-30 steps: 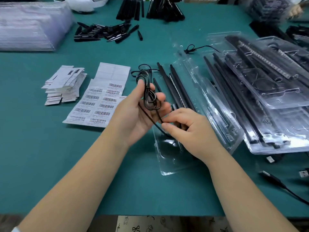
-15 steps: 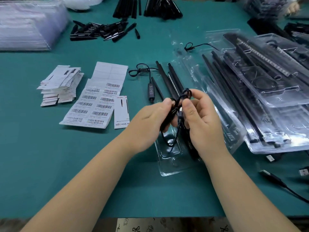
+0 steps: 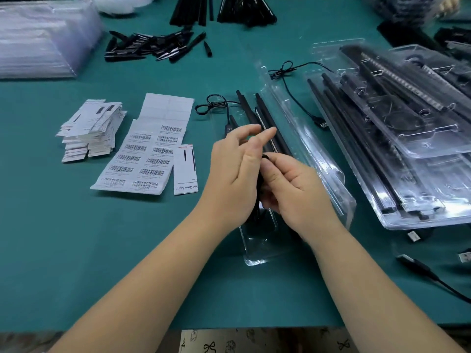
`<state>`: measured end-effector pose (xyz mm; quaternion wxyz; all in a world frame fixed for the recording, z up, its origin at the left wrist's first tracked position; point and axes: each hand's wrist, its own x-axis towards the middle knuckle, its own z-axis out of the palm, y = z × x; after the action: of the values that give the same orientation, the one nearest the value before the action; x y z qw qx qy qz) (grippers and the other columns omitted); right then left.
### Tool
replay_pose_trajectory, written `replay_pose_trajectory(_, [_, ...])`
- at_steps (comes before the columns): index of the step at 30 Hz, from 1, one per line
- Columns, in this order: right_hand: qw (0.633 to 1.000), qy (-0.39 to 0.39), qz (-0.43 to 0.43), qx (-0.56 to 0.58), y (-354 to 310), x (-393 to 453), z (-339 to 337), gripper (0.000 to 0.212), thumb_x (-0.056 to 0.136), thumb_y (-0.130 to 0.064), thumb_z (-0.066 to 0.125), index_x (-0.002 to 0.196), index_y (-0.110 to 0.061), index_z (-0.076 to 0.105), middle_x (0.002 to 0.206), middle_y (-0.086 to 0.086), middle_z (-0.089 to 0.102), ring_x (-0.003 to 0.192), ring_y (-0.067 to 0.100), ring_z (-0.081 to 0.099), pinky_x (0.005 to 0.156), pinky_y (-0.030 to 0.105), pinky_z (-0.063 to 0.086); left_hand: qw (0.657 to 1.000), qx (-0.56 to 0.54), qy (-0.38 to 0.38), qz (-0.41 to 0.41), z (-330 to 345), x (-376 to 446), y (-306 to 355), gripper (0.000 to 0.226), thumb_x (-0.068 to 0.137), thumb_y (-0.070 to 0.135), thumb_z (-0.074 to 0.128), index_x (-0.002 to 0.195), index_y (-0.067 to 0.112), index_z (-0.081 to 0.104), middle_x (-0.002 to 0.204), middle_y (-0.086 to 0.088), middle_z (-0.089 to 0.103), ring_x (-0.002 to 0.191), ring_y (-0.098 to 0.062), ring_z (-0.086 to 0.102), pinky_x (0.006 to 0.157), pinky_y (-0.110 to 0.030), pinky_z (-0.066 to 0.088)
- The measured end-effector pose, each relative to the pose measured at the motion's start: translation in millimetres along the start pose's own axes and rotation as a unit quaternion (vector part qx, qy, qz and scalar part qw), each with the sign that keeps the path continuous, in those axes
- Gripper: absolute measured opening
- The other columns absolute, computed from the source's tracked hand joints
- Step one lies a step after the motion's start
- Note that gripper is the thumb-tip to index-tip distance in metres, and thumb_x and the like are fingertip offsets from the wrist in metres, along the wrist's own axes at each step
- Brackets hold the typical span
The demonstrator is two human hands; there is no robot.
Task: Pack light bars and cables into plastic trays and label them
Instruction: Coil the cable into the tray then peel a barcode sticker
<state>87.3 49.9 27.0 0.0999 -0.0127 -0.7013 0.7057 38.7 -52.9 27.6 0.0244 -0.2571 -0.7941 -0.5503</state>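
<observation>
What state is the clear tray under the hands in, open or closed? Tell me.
Open. The tray holds black light bars, and its clear lid lies folded out to the right, not over them.

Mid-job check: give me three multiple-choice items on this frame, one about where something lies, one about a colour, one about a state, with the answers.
1. Where does the barcode label sheet lie relative to the open tray?
A. to its left
B. to its right
C. inside it

2. What colour is the table?
A. red
B. teal green
C. white

3. What is the right hand doing?
A. resting flat on the table
B. pinching a black cable
C. holding a label

Answers:
1 A: the sheet is left of the tray.
2 B: the bare surface is teal green.
3 B: thumb and fingers close on the cable, with the left hand alongside.
</observation>
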Motion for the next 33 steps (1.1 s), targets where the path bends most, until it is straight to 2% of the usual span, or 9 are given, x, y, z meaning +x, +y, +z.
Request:
replay_pose_trajectory(7, [0.997,0.045,-0.021,0.054,1,4,-3,0.024,0.089,-0.023,0.052,0.075,-0.028,0.070,0.058,-0.009,0.057,0.047,0.006,0.047,0.043,0.018,0.039,0.993,0.082,-0.073,0.036,-9,2,-5,0.068,0.087,0.057,0.028,0.137,0.015,0.047,0.122,0.009,0.046,0.121,-0.011,0.043,0.101,-0.019,0.029])
replay_pose_trajectory(10, [0.996,0.047,-0.045,0.061,1,4,-4,0.017,0.085,-0.022,0.060,0.081,-0.028,0.075,0.077,-0.006,0.059,0.061,0.001,0.054,0.054,0.014,0.044,0.993,0.001,-0.100,0.065,-8,-2,-4,0.047,0.092,0.048,0.034,0.110,0.018,0.065,0.106,0.007,0.065,0.099,-0.002,0.057,0.089,-0.010,0.039])
replay_pose_trajectory(12, [0.996,0.059,-0.057,0.027,2,3,-6,0.012,0.081,-0.029,0.066,0.087,-0.029,0.076,0.084,0.002,0.051,0.073,0.004,0.052,0.064,0.018,0.046,0.995,-0.026,-0.090,0.036,-7,-3,-3,0.039,0.090,0.054,0.035,0.087,0.031,0.067,0.082,0.011,0.068,0.077,-0.001,0.061,0.072,-0.016,0.047])
replay_pose_trajectory(14, [0.995,0.085,-0.051,-0.017,3,3,-8,0.017,0.078,-0.034,0.068,0.094,-0.033,0.072,0.084,0.012,0.047,0.074,0.011,0.050,0.070,0.027,0.050,0.998,-0.035,-0.060,-0.006,-6,-2,-3,0.047,0.083,0.061,0.041,0.066,0.022,0.061,0.064,0.001,0.063,0.054,-0.006,0.054,0.054,-0.024,0.043])
replay_pose_trajectory(18, [0.998,0.064,0.006,0.006,1,4,-11,0.020,0.074,-0.033,0.069,0.086,-0.020,0.061,0.065,-0.011,0.053,0.051,0.000,0.047,0.048,0.009,0.038,0.988,-0.143,0.017,-0.061,-8,2,1,0.042,0.083,0.049,0.057,0.052,0.020,0.056,0.049,0.006,0.056,0.049,-0.003,0.049,0.053,-0.014,0.040])
replay_pose_trajectory(22, [0.942,-0.082,-0.048,-0.321,4,-1,-12,0.022,0.074,-0.040,0.062,0.096,-0.035,0.064,0.080,-0.026,0.057,0.068,0.004,0.052,0.064,0.010,0.039,0.918,-0.360,0.098,-0.135,-19,14,0,0.050,0.096,0.043,0.041,0.051,0.026,0.054,0.050,0.006,0.050,0.054,-0.014,0.047,0.061,-0.028,0.042])
replay_pose_trajectory(25, [0.933,-0.068,-0.077,-0.344,5,-2,-7,0.027,0.080,-0.036,0.059,0.102,-0.023,0.068,0.085,-0.020,0.058,0.071,0.003,0.053,0.067,0.011,0.038,0.884,-0.419,0.137,-0.157,-24,18,-3,0.046,0.101,0.040,0.038,0.060,0.020,0.048,0.050,0.004,0.045,0.051,-0.013,0.045,0.056,-0.026,0.043])
replay_pose_trajectory(30, [0.928,0.075,-0.206,-0.302,7,0,-4,0.014,0.085,0.001,0.059,0.093,-0.005,0.068,0.091,-0.001,0.058,0.088,0.005,0.053,0.082,0.009,0.038,0.951,-0.242,0.059,-0.181,-21,16,-4,0.043,0.086,0.051,0.046,0.051,0.028,0.058,0.047,0.004,0.052,0.053,-0.017,0.050,0.063,-0.031,0.042])
replay_pose_trajectory(33, [0.931,0.104,-0.243,-0.253,7,-3,1,0.042,0.079,0.014,0.059,0.105,-0.019,0.059,0.100,0.000,0.052,0.088,0.003,0.056,0.081,0.013,0.044,0.981,-0.135,0.006,-0.140,-14,9,-4,0.036,0.085,0.050,0.045,0.057,0.037,0.063,0.049,0.007,0.057,0.051,-0.007,0.053,0.059,-0.021,0.044])
